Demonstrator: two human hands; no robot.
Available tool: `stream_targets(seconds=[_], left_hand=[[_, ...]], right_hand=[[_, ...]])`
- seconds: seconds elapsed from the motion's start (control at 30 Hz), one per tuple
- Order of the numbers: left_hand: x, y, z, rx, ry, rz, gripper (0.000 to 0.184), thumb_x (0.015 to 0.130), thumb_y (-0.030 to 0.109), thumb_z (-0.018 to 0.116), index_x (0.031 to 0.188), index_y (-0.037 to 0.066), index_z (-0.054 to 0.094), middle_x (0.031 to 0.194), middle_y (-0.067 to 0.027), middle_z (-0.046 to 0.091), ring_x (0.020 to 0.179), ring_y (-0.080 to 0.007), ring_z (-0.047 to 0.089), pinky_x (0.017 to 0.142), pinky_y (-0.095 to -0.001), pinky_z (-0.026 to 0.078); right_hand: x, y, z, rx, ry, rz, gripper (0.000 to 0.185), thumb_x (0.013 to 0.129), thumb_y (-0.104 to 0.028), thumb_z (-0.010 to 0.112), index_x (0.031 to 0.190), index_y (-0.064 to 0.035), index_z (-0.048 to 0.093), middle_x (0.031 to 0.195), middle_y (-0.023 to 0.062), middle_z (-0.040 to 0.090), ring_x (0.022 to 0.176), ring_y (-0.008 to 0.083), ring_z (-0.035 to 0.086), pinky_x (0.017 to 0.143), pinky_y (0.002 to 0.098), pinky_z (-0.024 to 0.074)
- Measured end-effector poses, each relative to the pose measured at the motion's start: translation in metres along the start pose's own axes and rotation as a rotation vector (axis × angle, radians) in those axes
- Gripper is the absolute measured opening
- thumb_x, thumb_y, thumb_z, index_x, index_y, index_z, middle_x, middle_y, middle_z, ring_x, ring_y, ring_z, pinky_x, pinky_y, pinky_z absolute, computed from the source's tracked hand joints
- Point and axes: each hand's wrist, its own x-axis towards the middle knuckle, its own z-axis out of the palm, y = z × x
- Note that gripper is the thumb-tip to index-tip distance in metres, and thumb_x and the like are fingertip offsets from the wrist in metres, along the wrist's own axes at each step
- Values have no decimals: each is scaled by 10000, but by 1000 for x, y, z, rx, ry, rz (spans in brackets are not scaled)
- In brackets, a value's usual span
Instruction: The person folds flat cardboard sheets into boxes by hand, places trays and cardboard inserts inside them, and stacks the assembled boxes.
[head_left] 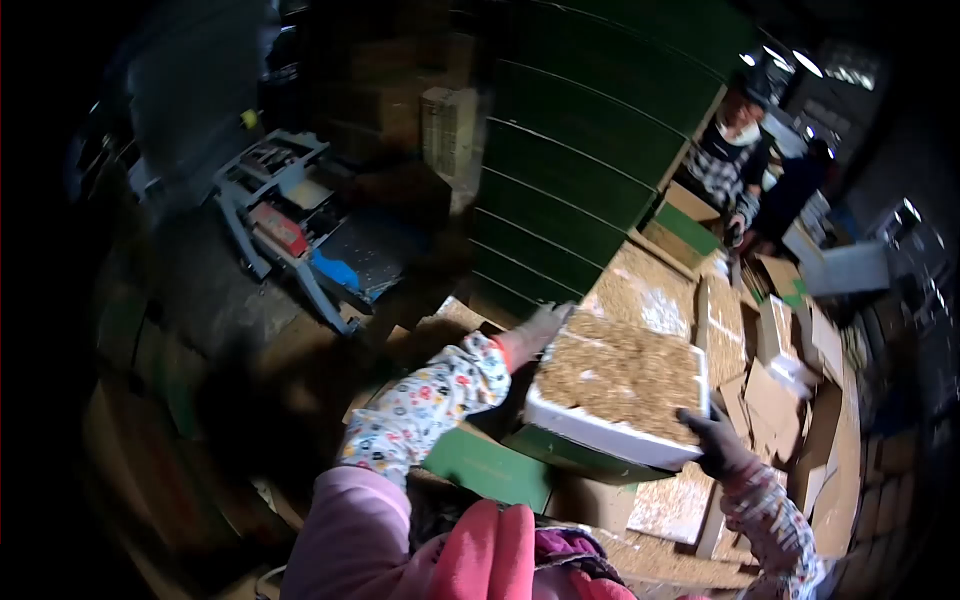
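Observation:
A white foam box, filled to the rim with brown, straw-like material, is held tilted in front of me. My left hand lies at its far left corner. Dark-gloved, my right hand grips the near right corner, with fingers over the rim. Directly under the foam box is a dark green carton, partly hidden by it. A flat green carton piece lies below, near my left sleeve.
Tall green stack ahead. A co-worker stands behind an open carton at the upper right. Straw-covered table with open cardboard boxes to the right. Metal-framed machine at the left.

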Motion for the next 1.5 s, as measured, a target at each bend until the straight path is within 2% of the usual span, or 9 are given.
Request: stream_targets(seconds=[0.37, 0.53, 0.63, 0.8, 1.03, 1.2, 1.33, 1.43, 1.5], left_hand=[[-14, 15, 16, 779, -24, 266, 282, 769, 79, 583, 1028, -27, 547, 965, -152, 614, 905, -249, 581, 832, -337, 433], [-24, 17, 29, 921, 164, 196, 308, 742, 20, 613, 1037, -26, 538, 955, -118, 586, 876, -219, 556, 828, -316, 436], [-11, 22, 24, 954, 169, 102, 359, 743, 34, 619, 1079, -43, 519, 1012, -130, 581, 909, -236, 557, 855, -322, 431], [-17, 9, 20, 980, 267, 193, 367, 756, 61, 650, 1090, -28, 527, 1041, -180, 571, 986, -287, 525, 914, -347, 388], [-26, 54, 15, 986, 117, 483, 548, 822, 269, 636, 1217, -41, 418, 1233, -237, 449, 1140, -360, 444, 973, -374, 355], [-99, 121, 50, 1188, -123, 927, 571, 751, 162, 668, 1257, 43, 432, 1205, -169, 446, 1169, -313, 414, 1006, -404, 326], [-100, 26, 67, 1681, -857, 73, 695, 787, 354, 621, 1395, 202, 322, 1445, -193, 207, 1323, -404, 196, 1016, -592, 244], [-86, 29, 88, 1783, -903, -28, 511, 806, 230, 554, 1294, 115, 456, 1406, -185, 310, 1311, -374, 271, 1031, -547, 275], [-67, 21, 75, 1477, -1072, 207, 479, 794, 206, 547, 1254, 87, 489, 1357, -201, 370, 1264, -375, 339, 1039, -456, 306]], right_hand=[[13, 72, -85, -492, 252, -768, 670, 811, -194, 635, 1365, -18, 302, 1408, 193, 302, 1324, 290, 281, 1077, 346, 238], [143, 146, -294, -1529, 731, 110, 680, 854, -274, 516, 1424, -94, 190, 1486, 190, 122, 1373, 376, 99, 1109, 508, 48], [167, 168, -408, -1509, 742, 364, 349, 850, -195, 475, 1182, -104, 530, 1193, 134, 496, 1142, 291, 445, 965, 483, 324], [125, 154, -307, -1542, 340, -780, 205, 796, -153, 479, 970, -139, 586, 955, 62, 564, 975, 241, 539, 796, 346, 455], [32, 43, -186, 276, 537, -442, 172, 904, -206, 520, 849, -44, 528, 692, 6, 498, 600, 113, 539, 602, 328, 545], [-14, 32, -71, -202, 83, -153, 202, 868, -163, 561, 884, 38, 564, 724, 112, 619, 655, 177, 621, 597, 285, 508], [13, 40, 2, -1290, 118, -130, 521, 783, -310, 604, 1188, 1, 500, 1022, 235, 592, 857, 346, 604, 779, 369, 481], [33, 42, 37, -1744, 418, -640, 742, 788, -396, 600, 1379, -89, 272, 1306, 231, 405, 1184, 340, 438, 956, 457, 370], [63, 69, 37, -1585, -217, -82, 690, 793, -387, 609, 1350, -76, 346, 1372, 183, 335, 1263, 328, 346, 1027, 449, 299]])
